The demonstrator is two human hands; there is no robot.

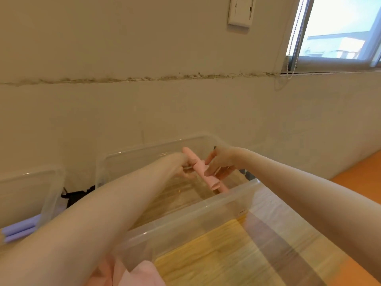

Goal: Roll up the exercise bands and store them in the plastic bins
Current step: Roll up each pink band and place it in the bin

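Two clear bins [206,211] [26,195] — one pink roll [201,169], two lilac rolls [20,229].

Cracked beige wall [144,58], wall switch [241,11], window [340,27], orange floor [358,182].

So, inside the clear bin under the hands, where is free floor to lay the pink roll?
The clear bin shows bare floor along its near wall and right side. It is crowded only at the far end, where both hands hold the pink roll. The left bin holds purple rolls.
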